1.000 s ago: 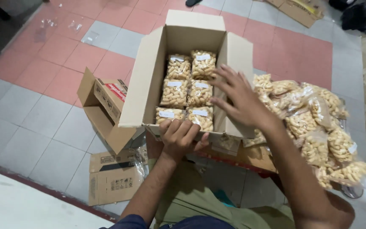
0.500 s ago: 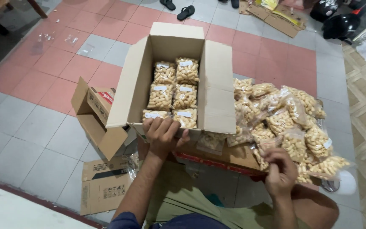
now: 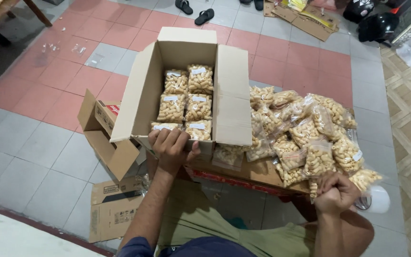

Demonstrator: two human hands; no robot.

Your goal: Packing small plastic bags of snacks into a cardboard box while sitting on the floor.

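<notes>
Your left hand point(image 3: 170, 148) stays clamped on the near rim of the open cardboard box point(image 3: 141, 97), fingers curled over the edge, just in front of six packed snack bags point(image 3: 185, 102). Your right hand point(image 3: 335, 192) has left the box and dropped back to the near end of the loose snack-bag pile point(image 3: 305, 131), fist closed on a bag point(image 3: 365, 178) at its edge. Looks like the next bag is being fetched.
</notes>
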